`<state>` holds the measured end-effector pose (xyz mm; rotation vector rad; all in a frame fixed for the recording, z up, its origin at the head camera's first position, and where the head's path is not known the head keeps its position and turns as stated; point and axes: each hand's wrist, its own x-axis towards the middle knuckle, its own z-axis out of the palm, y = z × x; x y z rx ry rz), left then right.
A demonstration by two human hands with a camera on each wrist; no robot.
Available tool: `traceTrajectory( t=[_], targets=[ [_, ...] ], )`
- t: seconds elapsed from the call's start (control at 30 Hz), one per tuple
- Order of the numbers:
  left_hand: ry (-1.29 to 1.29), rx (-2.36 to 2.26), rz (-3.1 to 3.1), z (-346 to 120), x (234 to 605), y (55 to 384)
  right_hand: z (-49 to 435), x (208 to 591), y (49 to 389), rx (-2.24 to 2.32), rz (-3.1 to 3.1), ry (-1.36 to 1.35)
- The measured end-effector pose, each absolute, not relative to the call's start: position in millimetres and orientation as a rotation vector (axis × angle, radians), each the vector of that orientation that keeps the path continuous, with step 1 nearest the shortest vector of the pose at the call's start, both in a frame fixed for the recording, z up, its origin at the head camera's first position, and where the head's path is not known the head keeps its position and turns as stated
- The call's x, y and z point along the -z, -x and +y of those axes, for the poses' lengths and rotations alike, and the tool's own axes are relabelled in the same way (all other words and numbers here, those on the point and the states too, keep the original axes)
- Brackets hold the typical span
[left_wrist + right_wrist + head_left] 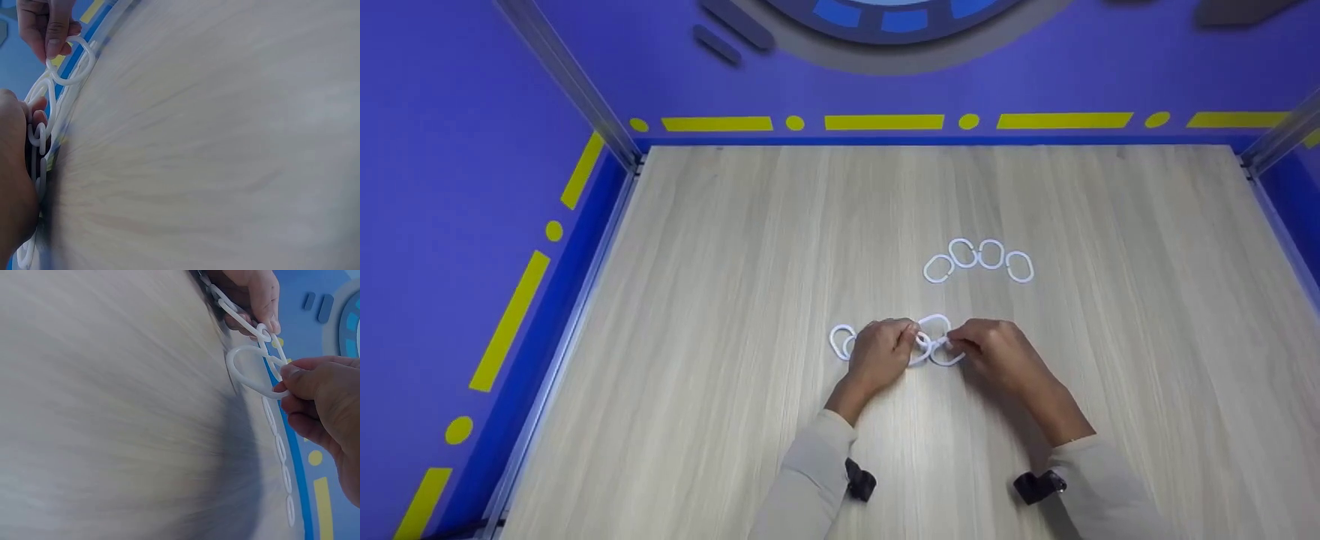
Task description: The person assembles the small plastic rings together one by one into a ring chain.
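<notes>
A white ring (251, 386) with a gap in its side is up between both hands, meeting the end of a chain of white rings (241, 319) just above the bench (735, 300). Whether it is already hooked through the end ring cannot be told. The right hand (997, 349) pinches that ring between thumb and fingers; the left hand (883, 346) pinches the chain near its end, and more of the chain shows on the hand's other side.

The likeliest trouble is a slip: the pinch is on a thin, probably smooth rim, so a twist could turn the ring and carry its gap away from its neighbour. Pulling the hands apart might slide a ring out through its gap and part the chain. Pressing hard could spread or bend a ring.

Beyond the hands, 4 loose rings (977, 259) lie in an arc on the bench, with a purple wall (885, 94) behind.
</notes>
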<state>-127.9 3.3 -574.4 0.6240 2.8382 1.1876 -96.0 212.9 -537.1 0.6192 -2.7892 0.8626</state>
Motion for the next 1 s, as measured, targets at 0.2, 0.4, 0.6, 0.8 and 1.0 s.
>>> traceTrajectory(
  t=[0.2,0.4,0.6,0.8,1.0],
  targets=[
    [-0.571,-1.288,2.748,2,572,130,211,535,96,-0.703,-2.739,-0.713],
    [-0.542,-1.313,2.695,2,571,132,209,537,95,-0.582,-2.677,-0.75],
    [-0.607,-1.165,2.768,2,571,129,204,537,97,-0.659,-2.662,-0.702],
    [-0.687,-1.054,2.844,6,573,126,213,549,102,-1.111,-2.679,-0.412],
    [-0.773,-0.967,2.956,6,577,124,231,566,103,-1.536,-2.635,-0.108]
  ],
)
